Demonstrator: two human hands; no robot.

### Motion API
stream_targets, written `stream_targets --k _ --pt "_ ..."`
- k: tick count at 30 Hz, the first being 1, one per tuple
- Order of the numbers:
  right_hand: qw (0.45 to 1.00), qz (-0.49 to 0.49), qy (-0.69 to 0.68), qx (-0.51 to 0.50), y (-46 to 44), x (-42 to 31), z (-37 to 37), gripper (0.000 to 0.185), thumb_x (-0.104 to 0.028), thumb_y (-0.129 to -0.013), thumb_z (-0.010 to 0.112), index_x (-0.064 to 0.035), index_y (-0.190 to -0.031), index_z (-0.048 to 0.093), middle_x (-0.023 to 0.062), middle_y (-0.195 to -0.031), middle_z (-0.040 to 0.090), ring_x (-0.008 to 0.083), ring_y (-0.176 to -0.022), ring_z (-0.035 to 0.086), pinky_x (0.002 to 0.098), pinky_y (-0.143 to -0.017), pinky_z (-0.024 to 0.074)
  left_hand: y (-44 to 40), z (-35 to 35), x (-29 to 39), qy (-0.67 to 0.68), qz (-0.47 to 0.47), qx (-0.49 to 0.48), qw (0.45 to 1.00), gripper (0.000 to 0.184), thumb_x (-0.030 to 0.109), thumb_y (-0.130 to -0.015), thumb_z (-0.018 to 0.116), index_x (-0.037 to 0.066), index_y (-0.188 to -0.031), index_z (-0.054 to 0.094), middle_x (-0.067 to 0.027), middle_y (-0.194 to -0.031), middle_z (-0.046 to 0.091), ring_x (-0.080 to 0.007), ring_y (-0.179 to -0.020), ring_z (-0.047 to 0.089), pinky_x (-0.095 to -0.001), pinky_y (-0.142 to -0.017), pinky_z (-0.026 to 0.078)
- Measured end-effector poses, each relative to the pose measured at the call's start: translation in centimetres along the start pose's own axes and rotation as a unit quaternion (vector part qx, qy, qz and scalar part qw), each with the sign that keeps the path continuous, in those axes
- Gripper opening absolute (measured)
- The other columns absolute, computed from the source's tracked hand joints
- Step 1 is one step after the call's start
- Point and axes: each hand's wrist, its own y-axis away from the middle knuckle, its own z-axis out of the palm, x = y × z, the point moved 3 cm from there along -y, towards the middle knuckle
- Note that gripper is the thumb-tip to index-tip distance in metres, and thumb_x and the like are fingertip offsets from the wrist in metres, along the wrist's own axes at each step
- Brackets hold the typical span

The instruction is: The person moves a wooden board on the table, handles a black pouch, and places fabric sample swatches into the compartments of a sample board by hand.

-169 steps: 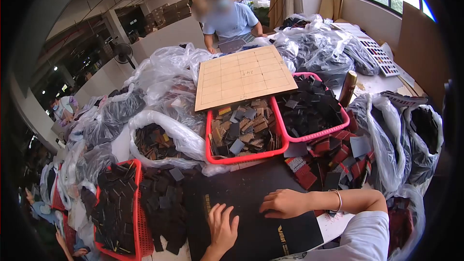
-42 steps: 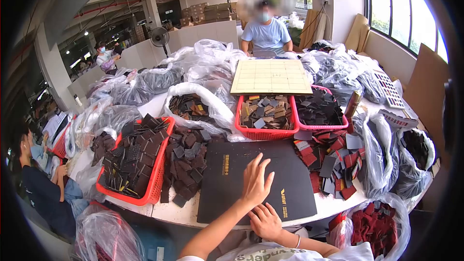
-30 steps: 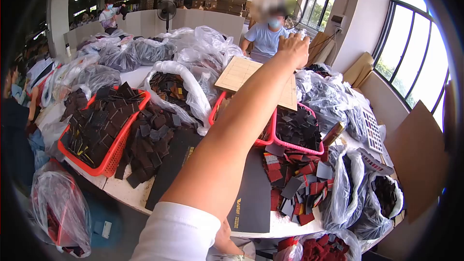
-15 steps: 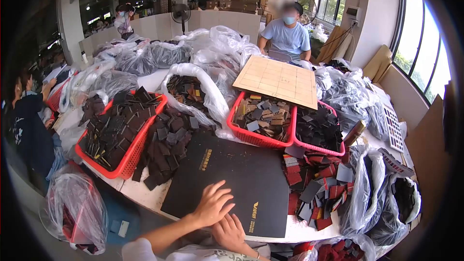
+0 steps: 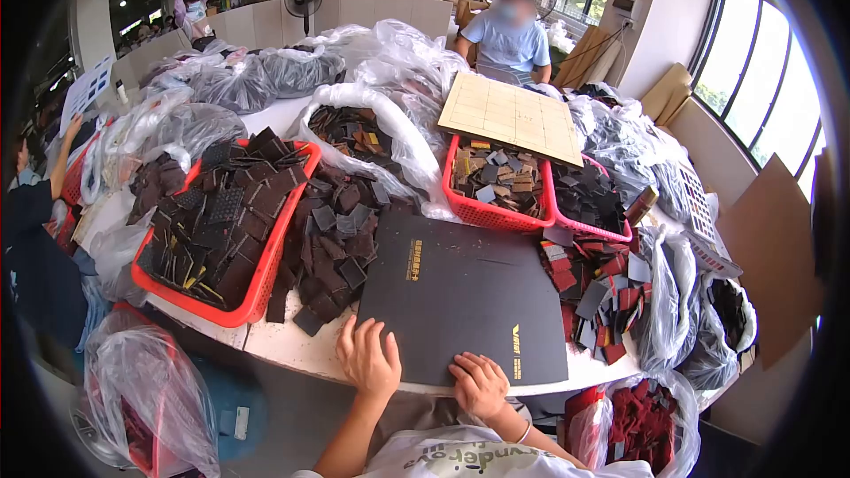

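Observation:
A flat black board (image 5: 469, 301) with gold lettering lies in front of me, reaching the table's near edge. My left hand (image 5: 367, 358) is at its lower left corner, fingers apart and raised, holding nothing. My right hand (image 5: 480, 385) rests on the near edge, its slightly bent fingers lying on the black surface. Left of the board is a loose heap of dark brown and grey sample pieces (image 5: 332, 252). Red and grey pieces (image 5: 598, 292) are heaped to its right.
Red baskets of dark pieces (image 5: 226, 230) and brown pieces (image 5: 496, 181) stand on the table, beside a pink basket (image 5: 589, 199). A gridded wooden panel (image 5: 513, 119) leans across two baskets. Plastic bags (image 5: 390, 53) pile behind. A co-worker (image 5: 509, 35) sits opposite.
My hands have moved apart, the left to the board's left corner, the right along its near edge. The view has shifted. At the left, a co-worker's hand now holds up a sample sheet.

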Motion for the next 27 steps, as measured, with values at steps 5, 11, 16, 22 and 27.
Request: stream_targets --k 5,11,16,22,27 --pt "1.0 -0.013 0.011 0.007 -0.2 -0.7 0.3 0.029 -0.008 -0.071 0.064 -0.0094 -0.1 0.068 0.006 -0.11 0.067 0.0227 -0.103 0.064 0.0378 -0.091 0.049 0.1 -0.4 -0.5 0.019 0.01 0.015 1.0 0.025 0.022 -0.088 0.061 0.004 -0.104 0.063 -0.011 -0.111 0.062 -0.0352 -0.121 0.048 -0.0499 -0.098 0.037" --pt "1.0 0.022 0.011 -0.009 -0.2 -1.6 0.4 0.027 -0.008 -0.073 0.063 -0.008 -0.1 0.067 0.007 -0.11 0.066 0.0239 -0.104 0.063 0.0397 -0.092 0.0468 0.3 -0.4 -1.1 0.036 0.01 0.01 0.999 0.025 0.023 -0.086 0.063 0.004 -0.103 0.063 -0.0105 -0.111 0.062 -0.0349 -0.123 0.047 -0.0508 -0.098 0.037" --pt "0.998 0.055 0.006 0.001 -0.3 -2.0 1.0 0.023 -0.008 -0.077 0.06 -0.0068 -0.099 0.066 0.0078 -0.107 0.066 0.0263 -0.102 0.063 0.0415 -0.091 0.0448 0.3 -0.4 -1.5 0.044 0.002 0.011 0.999 0.026 0.025 -0.088 0.061 0.005 -0.103 0.064 -0.0099 -0.111 0.062 -0.034 -0.124 0.047 -0.0488 -0.097 0.037" --pt "0.998 0.058 -0.009 -0.022 0.1 -1.4 1.3 0.023 -0.011 -0.077 0.058 -0.0061 -0.098 0.066 0.0101 -0.108 0.064 0.03 -0.105 0.061 0.0457 -0.092 0.0432 0.2 -0.3 -1.6 0.036 0.005 -0.01 0.999 0.024 0.026 -0.088 0.062 0.008 -0.103 0.065 -0.0079 -0.111 0.063 -0.0318 -0.123 0.049 -0.0466 -0.097 0.037" --pt "0.998 0.062 -0.031 -0.015 0.4 -0.9 1.5 0.022 -0.011 -0.077 0.057 -0.0065 -0.098 0.064 0.0106 -0.109 0.063 0.0316 -0.103 0.059 0.0471 -0.093 0.0413 0.0 -0.7 -1.5 0.036 0.01 -0.035 0.999 0.021 0.023 -0.089 0.06 0.008 -0.103 0.066 -0.0059 -0.111 0.063 -0.0291 -0.122 0.05 -0.0447 -0.097 0.039"
